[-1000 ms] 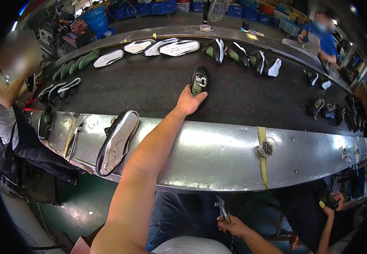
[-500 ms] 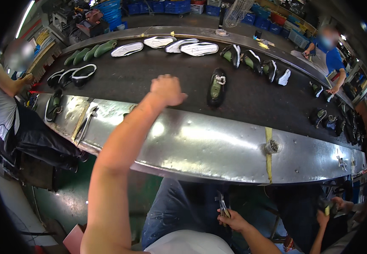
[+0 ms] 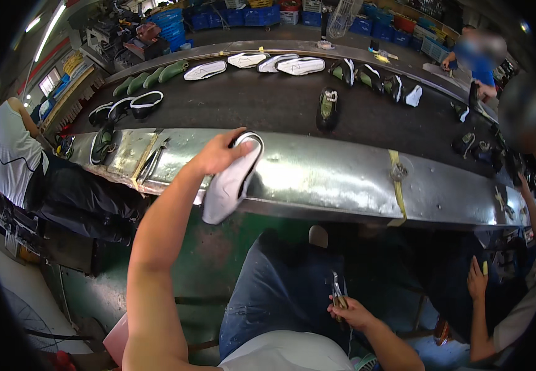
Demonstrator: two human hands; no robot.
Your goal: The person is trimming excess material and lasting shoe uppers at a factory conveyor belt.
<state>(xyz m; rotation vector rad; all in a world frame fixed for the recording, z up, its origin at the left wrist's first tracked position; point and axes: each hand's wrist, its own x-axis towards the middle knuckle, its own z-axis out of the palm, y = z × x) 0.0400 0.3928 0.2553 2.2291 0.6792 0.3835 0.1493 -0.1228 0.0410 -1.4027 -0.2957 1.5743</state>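
Observation:
My left hand grips a shoe by one end, above the near metal ledge. Its pale white underside faces me, with a dark edge along the side, and its other end hangs past the ledge's front. In front of my lap, my right hand is closed round the handles of a pair of pliers, jaws pointing up. A black and green shoe stands alone on the dark conveyor belt.
White-bottomed shoes and green ones line the belt's far side. Pliers and a small round container rest on the metal ledge. Co-workers sit left and right; a co-worker's hand is at the lower right.
My left hand, formerly out over the belt, has come back toward me and now carries a shoe. The lone black and green shoe appears farther away. My right hand still holds the pliers.

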